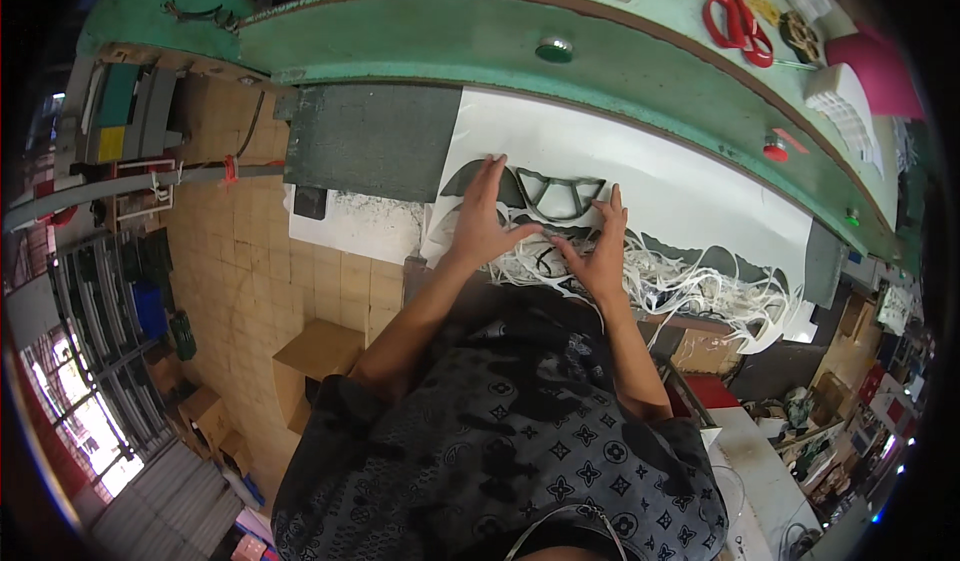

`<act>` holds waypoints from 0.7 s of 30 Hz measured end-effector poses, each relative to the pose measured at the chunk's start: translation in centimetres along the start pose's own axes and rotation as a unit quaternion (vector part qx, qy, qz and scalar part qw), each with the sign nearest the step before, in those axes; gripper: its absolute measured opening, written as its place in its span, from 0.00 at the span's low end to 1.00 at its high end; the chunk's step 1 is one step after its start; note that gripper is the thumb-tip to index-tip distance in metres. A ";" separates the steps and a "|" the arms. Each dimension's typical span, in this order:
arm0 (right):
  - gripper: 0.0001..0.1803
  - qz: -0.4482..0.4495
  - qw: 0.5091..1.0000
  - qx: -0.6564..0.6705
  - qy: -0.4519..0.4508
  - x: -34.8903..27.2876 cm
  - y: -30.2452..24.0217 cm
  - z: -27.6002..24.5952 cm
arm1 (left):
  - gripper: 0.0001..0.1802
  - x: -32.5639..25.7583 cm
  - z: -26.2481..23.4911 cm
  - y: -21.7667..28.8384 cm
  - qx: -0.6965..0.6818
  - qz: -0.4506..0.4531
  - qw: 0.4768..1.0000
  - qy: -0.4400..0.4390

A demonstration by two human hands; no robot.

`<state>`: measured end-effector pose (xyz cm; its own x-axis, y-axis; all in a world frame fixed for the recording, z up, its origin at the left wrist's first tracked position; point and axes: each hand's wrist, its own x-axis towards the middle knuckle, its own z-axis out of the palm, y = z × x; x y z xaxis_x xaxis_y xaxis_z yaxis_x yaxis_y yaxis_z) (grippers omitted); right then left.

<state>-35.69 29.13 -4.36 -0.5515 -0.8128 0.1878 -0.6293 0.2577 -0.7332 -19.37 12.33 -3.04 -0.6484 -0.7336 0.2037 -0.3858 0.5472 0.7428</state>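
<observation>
My left hand (482, 223) lies on a white sheet (700, 191), fingers stretched forward and thumb pointing right. Opposite it, my right hand (600, 251) has its fingers up and its thumb pointing left, so the two thumbs nearly meet. Between the hands lies a dark, flat, fan-shaped frame (562, 199) with open sections. The fingertips of my right hand are at its right end. A tangle of thin white offcut strips (690, 286) spreads along the sheet's near edge, partly under my hands. Neither hand grips anything that I can see.
A green machine beam (420, 36) runs across just beyond the sheet, with a green button (554, 49) and a red button (775, 149). Red-handled scissors (738, 26) lie on its top. A cardboard box (315, 361) stands on the tiled floor at left.
</observation>
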 end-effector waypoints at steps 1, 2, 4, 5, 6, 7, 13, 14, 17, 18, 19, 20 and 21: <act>0.44 -0.012 1.000 0.002 0.004 0.0 -0.6 -0.7 | 0.56 0.7 -0.7 0.8 0.006 0.000 1.000 0.020; 0.44 -0.024 1.000 0.003 0.008 -0.1 -1.3 -1.4 | 0.54 1.3 -1.4 1.3 -0.016 0.006 0.999 0.032; 0.35 -0.063 0.998 0.017 0.027 -1.1 -2.3 -2.5 | 0.52 2.9 -2.6 1.9 -0.060 0.016 0.996 0.056; 0.31 -0.065 0.997 0.035 0.009 -2.5 -2.2 -2.8 | 0.46 3.7 -3.2 2.6 -0.081 0.035 0.993 0.081; 0.28 -0.070 0.996 0.055 -0.010 -3.1 -2.6 -3.3 | 0.45 4.5 -3.8 3.2 -0.089 0.036 0.992 0.083; 0.22 -0.049 0.997 0.043 -0.050 -3.8 -3.1 -4.0 | 0.44 5.3 -4.5 3.8 -0.097 0.038 0.991 0.086; 0.22 -0.041 0.981 -0.041 -0.186 -6.6 -1.8 -3.5 | 0.48 9.6 -8.1 8.9 0.105 0.236 0.939 0.226; 0.23 -0.053 0.980 -0.061 -0.184 -7.5 -1.1 -2.9 | 0.49 9.5 -8.2 9.1 0.133 0.235 0.939 0.213; 0.25 -0.056 0.989 -0.036 -0.133 -8.9 1.6 -0.8 | 0.50 10.5 -8.6 9.9 0.199 0.237 0.933 0.182; 0.25 -0.061 0.992 -0.023 -0.105 -8.7 2.0 -0.4 | 0.50 10.7 -8.7 9.9 0.204 0.239 0.930 0.190; 0.25 -0.060 0.993 -0.026 -0.098 -8.5 2.4 0.0 | 0.49 10.9 -8.8 9.9 0.208 0.241 0.927 0.197; 0.25 -0.054 0.994 -0.028 -0.095 -9.1 2.3 0.3 | 0.49 10.3 -8.7 9.8 0.212 0.240 0.926 0.201; 0.25 -0.049 0.994 -0.030 -0.092 -9.7 2.3 0.6 | 0.48 9.9 -8.7 9.6 0.215 0.242 0.922 0.210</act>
<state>-31.43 37.31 -8.24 -0.3807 -0.9155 0.1299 -0.7101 0.1994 -0.6752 -23.79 6.87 11.65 -0.5361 -0.4027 0.7419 -0.4003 0.8951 0.1965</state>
